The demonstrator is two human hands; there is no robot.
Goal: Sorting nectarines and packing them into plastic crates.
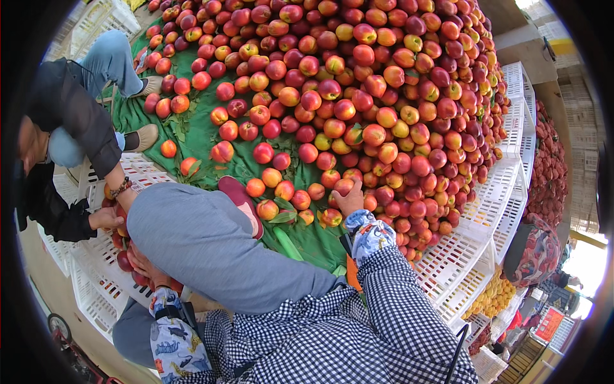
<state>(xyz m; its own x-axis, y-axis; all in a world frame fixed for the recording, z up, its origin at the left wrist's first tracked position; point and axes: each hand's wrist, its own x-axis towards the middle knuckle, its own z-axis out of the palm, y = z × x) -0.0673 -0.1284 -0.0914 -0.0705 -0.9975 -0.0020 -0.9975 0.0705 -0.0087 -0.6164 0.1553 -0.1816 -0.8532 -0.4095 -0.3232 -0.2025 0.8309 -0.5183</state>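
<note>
A large heap of red and yellow nectarines [336,108] lies before me on a green cloth [192,103]. At the heap's near edge, my right hand [350,200] has its fingers around a nectarine [343,186]. Low on the left, my left hand [147,270] rests over a white plastic crate [103,257] that contains nectarines [125,260]. Its fingers touch fruit there, and my knee covers part of the crate. Whether that hand grips a nectarine is not visible. Leaves [284,216] and a few loose nectarines lie near my shoe [240,201].
Another person's hand [106,218], with a beaded bracelet, reaches into the same crate from the left. White slatted crates [484,216] wall the heap's right side. Behind them are another heap of red fruit [547,168] and some yellow fruit [491,295].
</note>
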